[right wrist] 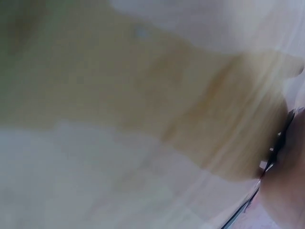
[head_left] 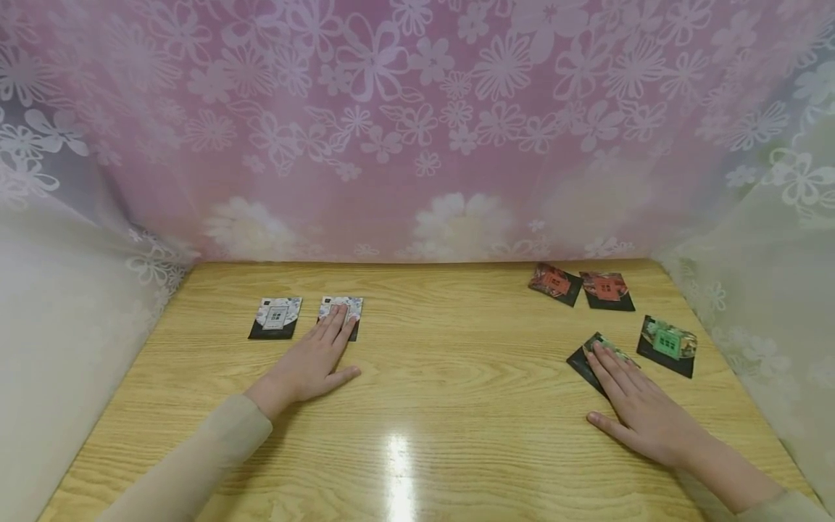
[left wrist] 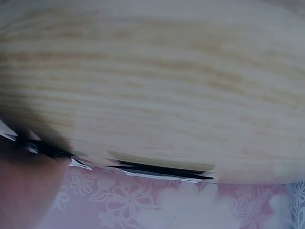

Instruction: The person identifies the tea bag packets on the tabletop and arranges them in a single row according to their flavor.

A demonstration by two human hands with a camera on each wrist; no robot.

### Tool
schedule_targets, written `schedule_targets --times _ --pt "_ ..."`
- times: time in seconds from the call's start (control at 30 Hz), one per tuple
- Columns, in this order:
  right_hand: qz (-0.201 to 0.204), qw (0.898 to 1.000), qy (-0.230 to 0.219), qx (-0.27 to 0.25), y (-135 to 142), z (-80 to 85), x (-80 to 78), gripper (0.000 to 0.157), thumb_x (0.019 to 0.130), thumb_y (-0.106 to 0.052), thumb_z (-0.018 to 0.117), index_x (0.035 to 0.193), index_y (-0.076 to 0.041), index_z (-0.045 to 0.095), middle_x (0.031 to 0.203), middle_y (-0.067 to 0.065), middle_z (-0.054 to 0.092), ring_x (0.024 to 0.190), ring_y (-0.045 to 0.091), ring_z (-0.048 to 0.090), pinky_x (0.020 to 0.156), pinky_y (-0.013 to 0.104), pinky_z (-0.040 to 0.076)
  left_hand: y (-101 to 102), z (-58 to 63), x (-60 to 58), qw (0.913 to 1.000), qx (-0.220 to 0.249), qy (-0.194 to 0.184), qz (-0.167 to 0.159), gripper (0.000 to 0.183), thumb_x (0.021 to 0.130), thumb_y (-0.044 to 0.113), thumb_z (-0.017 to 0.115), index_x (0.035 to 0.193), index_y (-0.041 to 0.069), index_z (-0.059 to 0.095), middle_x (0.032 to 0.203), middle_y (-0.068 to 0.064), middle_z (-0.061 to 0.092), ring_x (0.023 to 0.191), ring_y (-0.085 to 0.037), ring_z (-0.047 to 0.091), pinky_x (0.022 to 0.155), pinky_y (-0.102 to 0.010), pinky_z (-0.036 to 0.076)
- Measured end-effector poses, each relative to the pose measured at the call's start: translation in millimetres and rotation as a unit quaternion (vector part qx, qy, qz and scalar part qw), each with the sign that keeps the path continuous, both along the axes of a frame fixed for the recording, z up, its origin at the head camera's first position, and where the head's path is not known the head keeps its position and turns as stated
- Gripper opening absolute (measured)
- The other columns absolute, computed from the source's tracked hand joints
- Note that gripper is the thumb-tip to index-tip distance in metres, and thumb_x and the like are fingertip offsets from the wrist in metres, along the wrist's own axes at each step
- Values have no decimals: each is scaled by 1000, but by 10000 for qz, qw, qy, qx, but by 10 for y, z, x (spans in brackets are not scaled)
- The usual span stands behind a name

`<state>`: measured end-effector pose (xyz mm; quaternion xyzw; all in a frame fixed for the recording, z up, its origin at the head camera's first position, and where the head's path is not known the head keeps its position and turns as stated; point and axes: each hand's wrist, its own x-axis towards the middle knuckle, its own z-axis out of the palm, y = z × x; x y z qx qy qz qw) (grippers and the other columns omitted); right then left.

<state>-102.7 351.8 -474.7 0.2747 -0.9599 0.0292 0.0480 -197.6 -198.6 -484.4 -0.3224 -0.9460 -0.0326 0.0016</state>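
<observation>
My left hand [head_left: 312, 365] rests with straight fingers on a white-and-black floral packet [head_left: 353, 307], covering much of it. A matching white packet [head_left: 275, 319] lies just to its left. At the right, my right hand [head_left: 642, 409] lays its extended fingers over a green-and-black packet [head_left: 585, 367], which is tilted and partly hidden. Another green packet [head_left: 667, 346] sits a little right of those fingertips. In the left wrist view, one packet [left wrist: 162, 171] shows edge-on beside the hand. The right wrist view is blurred, with a dark packet edge [right wrist: 281, 138] by the hand.
Two red-and-black packets [head_left: 555, 283] [head_left: 608, 290] lie side by side near the back right of the wooden table [head_left: 450, 384]. A pink flowered curtain [head_left: 391, 145] hangs along the back edge, and pale flowered cloth [head_left: 783, 275] flanks the sides.
</observation>
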Motion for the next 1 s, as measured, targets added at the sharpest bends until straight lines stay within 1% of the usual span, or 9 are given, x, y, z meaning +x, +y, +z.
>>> schedule_targets --times 0.17,0.43,0.73,0.87,1.0 --pt "50 10000 33 -67 -45 18 -75 87 89 -48 59 151 -5 16 157 17 15 145 27 12 116 20 -9 -12 15 -12 10000 -62 2 27 87 94 63 31 151 2 8 158 -19 1 145 -33 4 117 -47 17" --pt "173 9998 -76 0 -157 29 -245 87 89 -50 57 152 -7 15 157 16 13 145 30 14 117 21 -9 -5 36 0 9998 -132 135 28 86 94 62 32 150 -1 13 157 -19 6 145 -33 7 117 -46 19" --pt "325 9992 -218 115 -291 30 -431 86 90 -53 53 152 -8 14 158 15 12 144 31 15 118 25 -6 -5 24 -4 9996 -265 102 72 88 94 64 30 151 0 9 158 -18 3 146 -31 4 117 -45 17" --pt "457 9984 -295 163 -380 42 -520 85 91 -55 51 152 -8 14 158 15 11 144 33 15 120 32 1 -12 20 -8 9995 -285 54 79 88 94 64 29 151 0 9 158 -18 2 146 -31 3 117 -45 16" --pt "587 9976 -301 214 -493 59 -602 86 91 -57 49 152 -8 14 158 14 11 144 34 15 118 42 15 -13 17 -9 9997 -215 115 14 87 94 63 31 150 -1 11 157 -19 4 145 -32 5 117 -46 17"
